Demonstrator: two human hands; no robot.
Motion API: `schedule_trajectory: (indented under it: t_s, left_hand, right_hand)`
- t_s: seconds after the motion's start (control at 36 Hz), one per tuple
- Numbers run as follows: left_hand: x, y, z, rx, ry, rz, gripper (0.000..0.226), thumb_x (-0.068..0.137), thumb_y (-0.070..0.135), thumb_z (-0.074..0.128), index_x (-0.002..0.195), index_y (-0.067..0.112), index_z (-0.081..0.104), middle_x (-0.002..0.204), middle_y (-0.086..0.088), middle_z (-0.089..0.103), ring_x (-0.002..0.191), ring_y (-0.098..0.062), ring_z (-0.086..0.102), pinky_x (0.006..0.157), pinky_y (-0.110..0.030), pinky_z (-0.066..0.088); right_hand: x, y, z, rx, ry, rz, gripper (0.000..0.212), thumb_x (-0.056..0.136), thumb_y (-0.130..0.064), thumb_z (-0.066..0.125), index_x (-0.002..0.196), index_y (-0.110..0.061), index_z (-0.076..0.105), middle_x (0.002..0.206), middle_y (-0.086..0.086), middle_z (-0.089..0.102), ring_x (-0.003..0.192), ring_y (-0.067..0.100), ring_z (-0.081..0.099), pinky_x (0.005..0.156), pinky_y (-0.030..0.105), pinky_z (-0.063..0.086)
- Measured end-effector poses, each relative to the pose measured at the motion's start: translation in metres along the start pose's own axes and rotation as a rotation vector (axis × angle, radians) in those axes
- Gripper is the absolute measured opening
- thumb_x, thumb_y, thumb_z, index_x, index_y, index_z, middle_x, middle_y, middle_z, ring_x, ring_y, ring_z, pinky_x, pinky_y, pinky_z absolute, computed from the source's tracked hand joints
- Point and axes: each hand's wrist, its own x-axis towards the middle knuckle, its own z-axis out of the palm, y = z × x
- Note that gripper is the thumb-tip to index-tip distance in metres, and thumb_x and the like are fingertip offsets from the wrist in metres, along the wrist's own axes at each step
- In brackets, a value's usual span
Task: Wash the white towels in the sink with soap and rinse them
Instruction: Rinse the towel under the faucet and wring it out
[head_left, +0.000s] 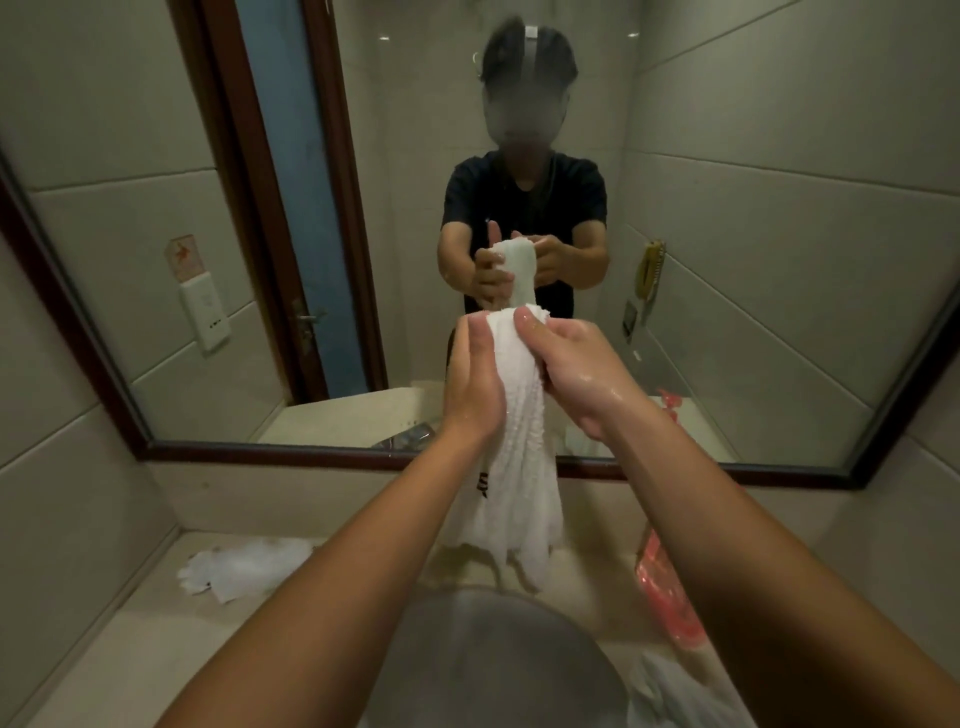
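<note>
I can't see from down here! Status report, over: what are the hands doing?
Left hand and right hand both grip the white towel, held up above the sink. Towel end hangs free. Nothing in the way, over.

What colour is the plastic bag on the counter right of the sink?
Pinkish red, translucent plastic bag, seen best in the head view, right of the sink.

A nubby white terry-cloth towel (514, 415), held between wet, glistening hands. Behind the grip, a glossy glass mirror (727, 260) in dark polished wood. Below the grip, a smooth pale stone-like counter (104, 665) and translucent pink plastic (665, 587).
</note>
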Motion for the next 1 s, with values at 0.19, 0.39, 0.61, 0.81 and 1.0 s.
schedule_trajectory:
  t_s: [0.19,0.39,0.61,0.81,1.0]
  left_hand:
    - [0.013,0.014,0.013,0.022,0.144,-0.041,0.116,0.076,0.103,0.010,0.124,0.012,0.064,0.110,-0.002,0.074,0.109,-0.023,0.071,0.104,-0.051,0.054]
    - [0.018,0.024,0.019,0.083,0.132,-0.063,0.080,0.096,0.078,0.015,0.106,0.018,0.067,0.090,0.001,0.075,0.088,-0.013,0.073,0.078,-0.031,0.055]
    - [0.017,0.025,0.016,0.084,0.192,-0.089,0.052,0.107,0.067,0.019,0.104,0.031,0.056,0.103,0.003,0.068,0.096,-0.008,0.064,0.083,-0.031,0.049]
    - [0.011,0.023,-0.009,0.035,-0.107,-0.013,0.067,0.087,0.069,0.051,0.124,0.016,0.068,0.104,0.001,0.077,0.095,-0.011,0.076,0.074,-0.020,0.057]
    - [0.011,0.020,-0.006,-0.062,-0.033,-0.243,0.031,0.084,0.037,0.088,0.101,0.014,0.075,0.082,0.001,0.080,0.075,-0.013,0.077,0.061,-0.026,0.057]
  right_hand:
    - [0.006,-0.016,-0.014,-0.220,0.024,-0.118,0.055,0.101,-0.054,0.064,0.071,-0.007,0.060,0.063,0.003,0.056,0.058,0.016,0.052,0.060,0.032,0.042]
    - [0.003,0.002,0.004,-0.253,0.362,-0.203,0.048,0.097,-0.058,0.067,0.078,-0.014,0.058,0.066,-0.005,0.054,0.051,0.001,0.045,0.048,0.012,0.036]
    - [-0.005,0.023,0.031,0.022,0.294,-0.050,0.051,0.108,-0.062,0.031,0.124,-0.019,0.055,0.109,-0.008,0.065,0.094,0.000,0.062,0.072,0.017,0.045]
    - [0.009,0.015,0.037,0.114,0.367,-0.038,0.048,0.107,-0.061,0.042,0.107,-0.015,0.056,0.106,0.012,0.070,0.095,0.024,0.071,0.083,0.043,0.060]
    - [0.015,0.027,0.046,0.146,0.520,0.046,0.036,0.108,-0.060,0.042,0.104,-0.024,0.043,0.112,0.008,0.064,0.099,0.022,0.067,0.087,0.044,0.058]
